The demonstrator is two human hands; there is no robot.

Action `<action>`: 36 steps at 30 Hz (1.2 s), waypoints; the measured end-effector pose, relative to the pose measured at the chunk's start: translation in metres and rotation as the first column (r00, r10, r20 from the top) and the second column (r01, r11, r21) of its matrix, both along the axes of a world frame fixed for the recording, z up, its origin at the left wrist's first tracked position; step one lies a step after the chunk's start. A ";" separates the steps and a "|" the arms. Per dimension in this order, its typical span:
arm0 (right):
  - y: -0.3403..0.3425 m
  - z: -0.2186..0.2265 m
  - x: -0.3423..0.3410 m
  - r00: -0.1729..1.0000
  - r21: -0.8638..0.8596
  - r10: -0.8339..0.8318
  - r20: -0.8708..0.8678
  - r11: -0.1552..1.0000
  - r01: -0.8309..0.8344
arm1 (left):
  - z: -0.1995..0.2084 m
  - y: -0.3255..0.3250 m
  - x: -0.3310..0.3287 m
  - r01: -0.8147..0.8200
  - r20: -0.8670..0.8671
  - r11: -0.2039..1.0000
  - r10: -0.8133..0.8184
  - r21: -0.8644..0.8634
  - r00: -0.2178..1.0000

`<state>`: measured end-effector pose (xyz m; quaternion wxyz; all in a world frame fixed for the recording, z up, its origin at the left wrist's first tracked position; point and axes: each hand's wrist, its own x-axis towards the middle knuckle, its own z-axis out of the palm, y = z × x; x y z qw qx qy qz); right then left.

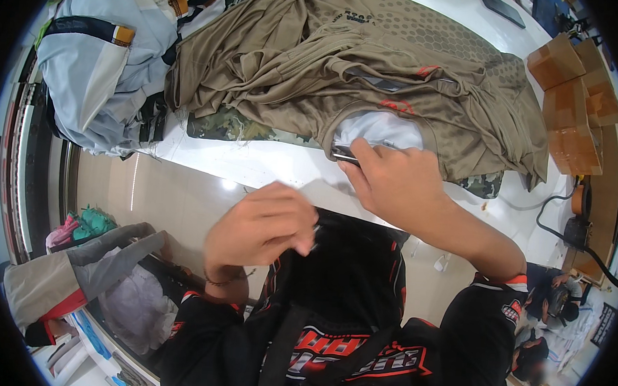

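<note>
A brown shirt point(259, 73) lies rumpled across the white table, with a honeycomb pattern on its far part and red marks near its neck opening. White cloth point(381, 129) shows inside that opening. My right hand point(396, 179) is closed at the near edge of the neck, thumb and forefinger by a small dark piece with a shiny edge point(344, 155); what it is I cannot make out. My left hand point(263, 225) hangs in front of the table, fingers curled together and slightly blurred. Something thin and pale is at its fingertips, too small to name.
Camouflage cloth point(246, 127) lies under the shirt. Light blue-grey garments point(97, 73) are heaped at the left. Cardboard boxes point(571, 121), a tape roll point(580, 200) and a black cable point(582, 248) sit at the right. A phone-like dark slab point(503, 10) lies at the far edge.
</note>
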<state>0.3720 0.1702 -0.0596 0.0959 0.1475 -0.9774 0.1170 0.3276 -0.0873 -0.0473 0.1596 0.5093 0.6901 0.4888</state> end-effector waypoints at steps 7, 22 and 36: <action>0.024 0.026 -0.002 0.989 -0.070 -0.096 0.113 0.992 0.104 | 0.010 -0.003 -0.009 -0.762 -0.245 0.648 0.739 0.001 0.628; 0.053 -0.002 -0.008 0.988 -0.390 0.092 0.126 0.920 -0.036 | -0.035 0.077 -0.036 -0.746 0.519 0.666 0.635 0.007 0.572; 0.047 0.002 -0.012 0.987 -0.484 0.095 0.130 0.875 -0.021 | -0.069 0.079 -0.031 -0.758 0.845 0.598 0.240 0.260 0.478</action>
